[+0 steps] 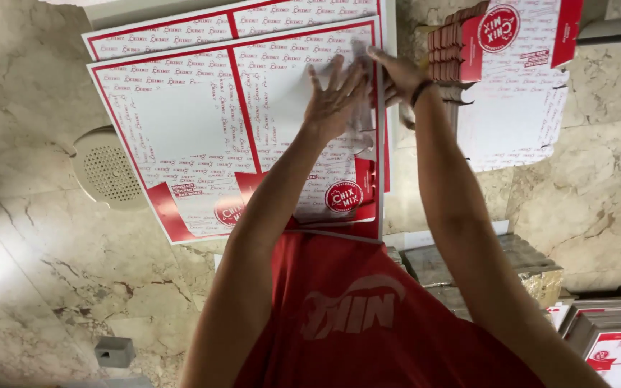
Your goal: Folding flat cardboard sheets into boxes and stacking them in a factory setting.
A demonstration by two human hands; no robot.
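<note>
- Left hand: fingers spread wide, palm laid flat on the upper right part of the red-and-white printed carton sheet; it grips nothing.
- Right hand: reaches to the sheet's right edge, fingers extended toward the left hand; motion blur hides the fingertips, so it is probably touching the edge, but whether it pinches the edge cannot be told.
- Carton sheet: a flat, unfolded white board with red borders, a red centre line and round red emblems near the lower edge; it lies slightly tilted on the marble surface, directly in front of the person.
- Second flat sheet: same print, lying under and beyond the first, with only its far strip showing.
- Stack of folded cartons: stands just right of the right hand, red edges facing the sheets; a further white die-cut board lies beneath it.
- Round beige perforated cover: set in the marble surface, touching or slipping under the left edge of the carton sheet.
- Red apron: worn by the person, fills the lower centre between the two forearms.
- More cartons: at the lower right corner, well apart from both hands.
- Small grey block: on the marble at lower left, well apart from the sheets.
</note>
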